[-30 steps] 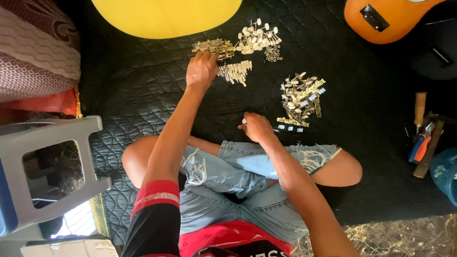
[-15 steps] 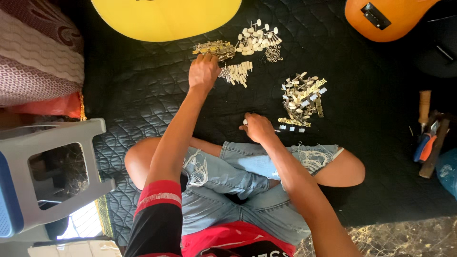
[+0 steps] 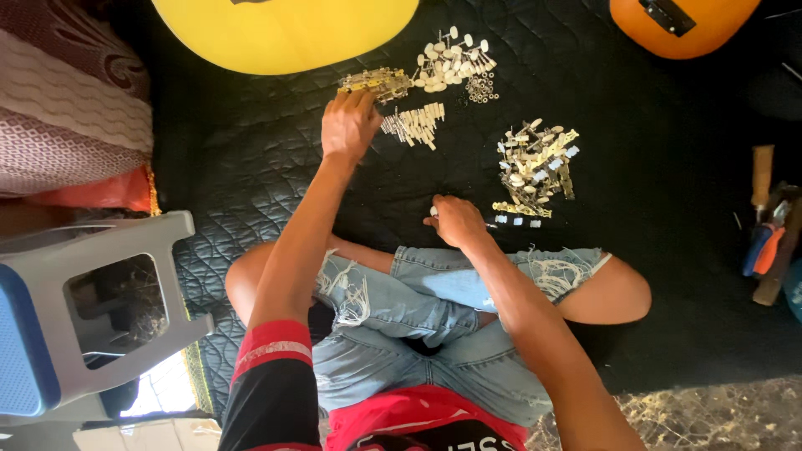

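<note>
Brass tuner strips (image 3: pixel 376 82) lie heaped on the black quilted mat (image 3: pixel 251 159), just below the yellow guitar body (image 3: pixel 284 29), and the left hand (image 3: pixel 349 125) reaches in, fingertips curled onto the heap's near edge. Right hand (image 3: pixel 455 221) sits closed around a small white-tipped part near the knee, beside the bigger pile of assembled tuners (image 3: pixel 536 163). White knobs (image 3: pixel 451 63) scatter beyond; grey stool (image 3: pixel 92 276) at left.

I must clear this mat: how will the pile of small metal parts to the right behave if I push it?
The pile of small metal parts would likely scatter, being loose pieces. The quilted mat may snag them, so pushing might drag unevenly.
</note>
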